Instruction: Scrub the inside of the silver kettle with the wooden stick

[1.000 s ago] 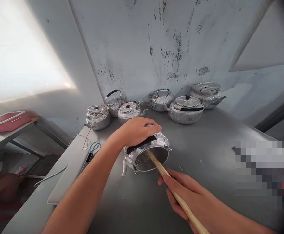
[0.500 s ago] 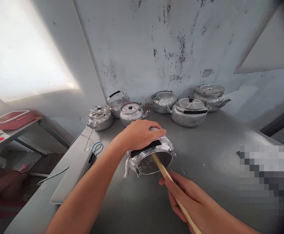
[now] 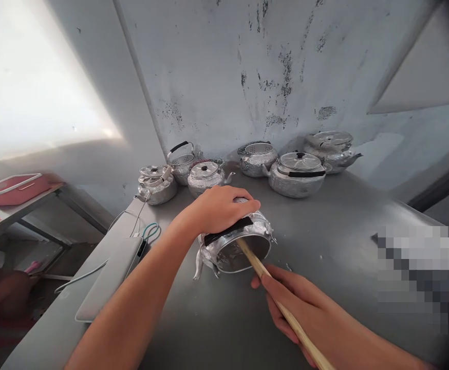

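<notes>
A dented silver metal teapot (image 3: 261,226) lies tipped on the grey table, its round mouth turned toward me and its black-gripped handle folded over the near side. My left hand (image 3: 226,208) is closed over the top of its body, fingers wrapped round the far side. In my right hand (image 3: 294,298) is a wooden stick (image 3: 297,329), gripped along its length. The stick's far end goes into the teapot's mouth, where its tip is hidden. The spout points down at the left, close to the tabletop.
Several battered metal teapots stand along the wall, among them a wide lidded teapot (image 3: 297,182). A grey laptop (image 3: 112,277) with cables lies at the table's left. On a side table sits a pink basket (image 3: 12,190). A person's leg (image 3: 6,290) shows at lower left.
The stick and my right hand have shifted only slightly, with the stick still inside the teapot. The whole view has drifted a little; my left hand keeps its hold.
</notes>
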The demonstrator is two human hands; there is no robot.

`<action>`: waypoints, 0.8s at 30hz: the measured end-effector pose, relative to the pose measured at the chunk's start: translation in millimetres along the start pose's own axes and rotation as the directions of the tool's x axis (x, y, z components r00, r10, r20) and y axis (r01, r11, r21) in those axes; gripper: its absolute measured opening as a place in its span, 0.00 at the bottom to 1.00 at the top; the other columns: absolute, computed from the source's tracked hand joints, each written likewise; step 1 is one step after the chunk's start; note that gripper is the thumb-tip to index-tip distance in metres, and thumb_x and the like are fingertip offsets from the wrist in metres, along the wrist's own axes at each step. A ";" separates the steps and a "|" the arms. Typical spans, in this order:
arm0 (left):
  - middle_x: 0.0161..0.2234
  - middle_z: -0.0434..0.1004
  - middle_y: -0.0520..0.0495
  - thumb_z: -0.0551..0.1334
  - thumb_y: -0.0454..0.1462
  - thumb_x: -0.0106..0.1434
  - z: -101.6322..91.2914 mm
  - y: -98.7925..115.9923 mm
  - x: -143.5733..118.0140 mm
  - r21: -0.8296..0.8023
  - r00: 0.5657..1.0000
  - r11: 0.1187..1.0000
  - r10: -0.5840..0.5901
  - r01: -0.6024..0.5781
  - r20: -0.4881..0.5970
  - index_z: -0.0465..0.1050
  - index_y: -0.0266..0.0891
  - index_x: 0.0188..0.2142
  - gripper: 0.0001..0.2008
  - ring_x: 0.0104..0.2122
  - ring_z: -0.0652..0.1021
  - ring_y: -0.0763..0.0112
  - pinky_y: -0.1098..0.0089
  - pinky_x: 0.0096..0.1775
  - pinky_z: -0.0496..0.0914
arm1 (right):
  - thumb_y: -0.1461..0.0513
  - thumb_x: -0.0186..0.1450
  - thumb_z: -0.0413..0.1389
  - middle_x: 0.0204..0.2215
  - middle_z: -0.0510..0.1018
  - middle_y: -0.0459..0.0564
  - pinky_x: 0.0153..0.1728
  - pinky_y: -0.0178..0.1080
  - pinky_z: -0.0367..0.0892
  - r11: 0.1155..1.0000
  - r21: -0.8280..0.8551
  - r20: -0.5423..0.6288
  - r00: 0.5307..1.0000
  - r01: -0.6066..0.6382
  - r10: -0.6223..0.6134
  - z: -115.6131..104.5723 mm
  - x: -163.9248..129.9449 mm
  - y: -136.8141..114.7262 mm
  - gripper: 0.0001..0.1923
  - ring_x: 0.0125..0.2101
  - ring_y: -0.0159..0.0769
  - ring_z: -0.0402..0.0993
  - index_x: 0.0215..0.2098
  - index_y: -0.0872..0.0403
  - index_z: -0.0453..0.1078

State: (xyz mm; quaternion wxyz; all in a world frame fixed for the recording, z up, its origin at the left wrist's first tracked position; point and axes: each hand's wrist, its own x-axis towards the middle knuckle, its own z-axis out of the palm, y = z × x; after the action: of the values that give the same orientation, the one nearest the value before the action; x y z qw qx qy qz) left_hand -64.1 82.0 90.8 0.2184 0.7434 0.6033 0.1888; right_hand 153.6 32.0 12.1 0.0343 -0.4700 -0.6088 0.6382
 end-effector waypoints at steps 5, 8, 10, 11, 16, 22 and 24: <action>0.53 0.84 0.54 0.56 0.52 0.71 0.8 -2.6 0.9 -0.013 1.000 1.000 0.022 -0.022 0.001 0.83 0.46 0.47 0.20 0.50 0.79 0.56 0.61 0.53 0.68 | 0.50 0.80 0.37 0.21 0.64 0.36 0.17 0.28 0.64 0.999 0.016 0.003 0.999 0.048 -0.048 2.7 0.8 5.0 0.21 0.18 0.28 0.56 0.49 0.51 0.67; 0.53 0.84 0.54 0.56 0.52 0.72 1.5 -3.3 1.5 -0.012 1.000 1.000 0.028 -0.028 -0.003 0.83 0.46 0.47 0.20 0.51 0.79 0.56 0.61 0.54 0.68 | 0.52 0.80 0.36 0.19 0.63 0.35 0.15 0.26 0.60 0.999 0.025 0.008 1.000 -0.022 0.021 2.4 0.8 5.7 0.21 0.17 0.27 0.54 0.50 0.51 0.68; 0.54 0.84 0.54 0.56 0.52 0.72 1.4 -3.4 1.9 -0.008 1.000 1.000 0.028 -0.028 -0.003 0.83 0.46 0.48 0.20 0.52 0.79 0.56 0.61 0.55 0.68 | 0.51 0.80 0.38 0.21 0.64 0.36 0.16 0.25 0.61 0.998 0.055 -0.006 0.999 0.034 -0.034 1.2 0.5 6.0 0.21 0.18 0.27 0.55 0.51 0.51 0.68; 0.54 0.84 0.54 0.56 0.52 0.72 1.2 -3.4 2.1 -0.006 1.000 1.000 0.030 -0.030 -0.002 0.83 0.46 0.47 0.20 0.52 0.79 0.56 0.62 0.56 0.68 | 0.50 0.80 0.38 0.21 0.64 0.36 0.17 0.25 0.62 0.996 0.071 -0.007 0.998 0.062 -0.061 0.6 0.4 6.1 0.21 0.19 0.27 0.56 0.51 0.51 0.68; 0.55 0.83 0.53 0.56 0.51 0.72 -0.5 -3.7 2.4 -0.008 0.999 0.999 0.032 -0.032 0.004 0.83 0.46 0.48 0.20 0.54 0.79 0.55 0.62 0.57 0.68 | 0.50 0.80 0.40 0.19 0.65 0.36 0.15 0.25 0.60 0.996 0.090 0.032 0.999 -0.029 0.026 -0.1 3.2 5.9 0.19 0.18 0.27 0.55 0.51 0.51 0.68; 0.56 0.83 0.52 0.56 0.51 0.72 -0.3 -5.3 2.1 -0.012 0.999 0.999 0.037 -0.037 0.006 0.83 0.46 0.49 0.20 0.55 0.79 0.54 0.62 0.58 0.68 | 0.50 0.80 0.41 0.20 0.64 0.35 0.16 0.26 0.62 0.993 0.088 0.032 0.996 0.085 -0.088 1.3 3.2 7.5 0.19 0.18 0.26 0.54 0.45 0.51 0.68; 0.56 0.83 0.52 0.56 0.51 0.72 -0.1 -5.6 2.4 -0.017 0.999 0.999 0.036 -0.036 0.004 0.83 0.46 0.49 0.21 0.54 0.79 0.54 0.62 0.58 0.68 | 0.52 0.80 0.40 0.20 0.64 0.35 0.16 0.26 0.61 0.997 0.075 0.031 0.999 0.037 -0.039 1.6 1.8 6.8 0.18 0.18 0.27 0.54 0.47 0.51 0.67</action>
State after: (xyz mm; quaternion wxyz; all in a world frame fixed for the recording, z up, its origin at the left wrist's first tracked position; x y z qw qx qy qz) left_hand -68.2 85.3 87.8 0.2223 0.7527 0.5878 0.1961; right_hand 155.2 30.2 5.3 0.0541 -0.4464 -0.5940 0.6670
